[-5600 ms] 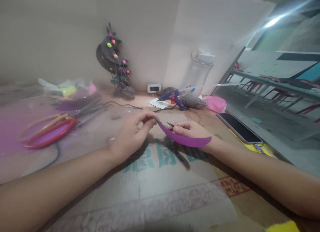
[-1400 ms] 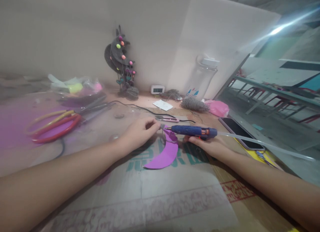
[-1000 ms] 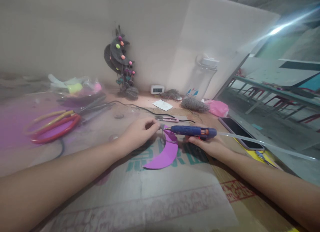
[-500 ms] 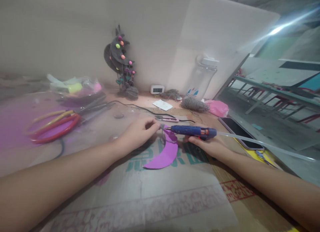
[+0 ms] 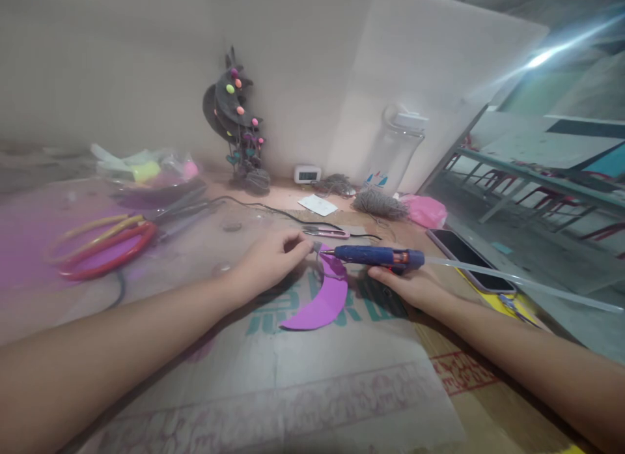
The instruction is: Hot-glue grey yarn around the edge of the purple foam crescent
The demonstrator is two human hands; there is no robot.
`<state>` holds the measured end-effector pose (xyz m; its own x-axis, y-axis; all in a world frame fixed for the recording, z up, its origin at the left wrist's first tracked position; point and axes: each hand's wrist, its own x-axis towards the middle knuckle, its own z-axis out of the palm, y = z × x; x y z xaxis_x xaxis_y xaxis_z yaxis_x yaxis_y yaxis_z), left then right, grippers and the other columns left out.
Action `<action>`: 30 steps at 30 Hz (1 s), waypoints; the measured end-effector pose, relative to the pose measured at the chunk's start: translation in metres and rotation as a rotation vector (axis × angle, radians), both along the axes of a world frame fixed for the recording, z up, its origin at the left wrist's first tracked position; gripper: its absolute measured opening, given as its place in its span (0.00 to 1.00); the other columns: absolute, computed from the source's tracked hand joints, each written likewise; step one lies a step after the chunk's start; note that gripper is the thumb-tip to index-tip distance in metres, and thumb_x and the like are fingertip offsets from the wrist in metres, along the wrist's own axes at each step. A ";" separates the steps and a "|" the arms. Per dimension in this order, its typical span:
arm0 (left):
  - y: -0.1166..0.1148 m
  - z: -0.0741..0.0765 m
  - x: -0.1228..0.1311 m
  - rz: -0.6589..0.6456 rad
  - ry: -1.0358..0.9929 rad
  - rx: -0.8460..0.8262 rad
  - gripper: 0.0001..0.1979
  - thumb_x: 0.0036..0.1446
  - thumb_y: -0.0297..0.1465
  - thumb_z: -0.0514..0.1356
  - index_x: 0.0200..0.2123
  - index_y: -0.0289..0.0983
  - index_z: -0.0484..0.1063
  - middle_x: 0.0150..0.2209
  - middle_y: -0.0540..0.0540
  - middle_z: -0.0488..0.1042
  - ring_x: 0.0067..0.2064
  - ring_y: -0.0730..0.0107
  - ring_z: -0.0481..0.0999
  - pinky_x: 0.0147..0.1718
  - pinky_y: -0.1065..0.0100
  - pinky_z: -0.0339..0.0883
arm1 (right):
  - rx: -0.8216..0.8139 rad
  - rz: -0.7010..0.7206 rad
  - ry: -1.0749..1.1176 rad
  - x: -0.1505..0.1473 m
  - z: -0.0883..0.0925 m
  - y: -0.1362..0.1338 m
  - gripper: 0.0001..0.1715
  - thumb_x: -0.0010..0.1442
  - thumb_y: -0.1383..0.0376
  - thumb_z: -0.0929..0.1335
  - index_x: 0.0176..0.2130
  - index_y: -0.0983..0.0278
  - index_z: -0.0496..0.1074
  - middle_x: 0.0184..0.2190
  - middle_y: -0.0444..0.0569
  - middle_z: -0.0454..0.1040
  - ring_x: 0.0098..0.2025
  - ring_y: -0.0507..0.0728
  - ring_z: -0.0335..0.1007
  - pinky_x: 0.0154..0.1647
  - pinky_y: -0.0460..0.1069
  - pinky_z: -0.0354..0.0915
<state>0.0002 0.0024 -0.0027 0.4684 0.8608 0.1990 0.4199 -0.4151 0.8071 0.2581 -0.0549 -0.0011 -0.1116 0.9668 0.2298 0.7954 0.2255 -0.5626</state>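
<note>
A purple foam crescent (image 5: 322,302) lies on the printed cardboard (image 5: 312,369) in front of me. My left hand (image 5: 271,261) pinches something small and grey at the crescent's upper tip; I cannot make out what it is. My right hand (image 5: 409,286) grips a blue hot glue gun (image 5: 378,255), held level with its nozzle pointing left at that same tip. A clear glue stick (image 5: 508,281) juts out of the gun's back to the right.
Red and yellow hoops (image 5: 105,245) lie at the left by a bag of foam pieces (image 5: 146,174). Small snips (image 5: 326,232), a cable, grey yarn (image 5: 379,204), a phone (image 5: 463,251), a clear bottle (image 5: 398,151) and a dark crescent ornament (image 5: 234,118) stand behind.
5.6 s ago both hands held the crescent in the air and the glue gun lay at the back. Now the crescent lies down and my right hand holds the gun; last second nearly still.
</note>
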 end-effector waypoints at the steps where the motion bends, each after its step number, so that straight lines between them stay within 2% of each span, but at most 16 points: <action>1: 0.000 0.000 0.000 0.005 0.000 -0.004 0.16 0.61 0.40 0.52 0.26 0.37 0.68 0.24 0.52 0.72 0.27 0.70 0.68 0.28 0.69 0.58 | -0.001 0.022 0.002 0.000 0.001 0.000 0.16 0.55 0.50 0.67 0.35 0.59 0.73 0.30 0.46 0.78 0.34 0.61 0.76 0.37 0.53 0.73; 10: -0.001 0.000 0.000 -0.001 -0.015 -0.015 0.16 0.61 0.41 0.52 0.26 0.37 0.68 0.24 0.51 0.72 0.27 0.69 0.69 0.28 0.69 0.59 | -0.009 0.106 0.070 -0.007 0.006 0.001 0.13 0.54 0.52 0.68 0.33 0.59 0.71 0.29 0.46 0.77 0.32 0.60 0.75 0.33 0.52 0.73; 18: 0.000 -0.003 0.000 -0.007 -0.006 -0.032 0.17 0.61 0.42 0.51 0.28 0.37 0.69 0.25 0.49 0.74 0.28 0.68 0.71 0.28 0.68 0.59 | -0.045 0.074 0.099 -0.010 0.009 -0.001 0.15 0.52 0.51 0.68 0.35 0.58 0.73 0.31 0.46 0.79 0.35 0.63 0.77 0.37 0.55 0.75; 30: 0.000 -0.001 -0.001 -0.015 -0.005 -0.012 0.17 0.61 0.41 0.51 0.27 0.37 0.69 0.25 0.50 0.73 0.28 0.69 0.70 0.29 0.69 0.59 | -0.017 0.044 0.052 -0.011 0.011 -0.003 0.16 0.53 0.51 0.68 0.34 0.59 0.74 0.29 0.47 0.79 0.33 0.62 0.77 0.34 0.55 0.75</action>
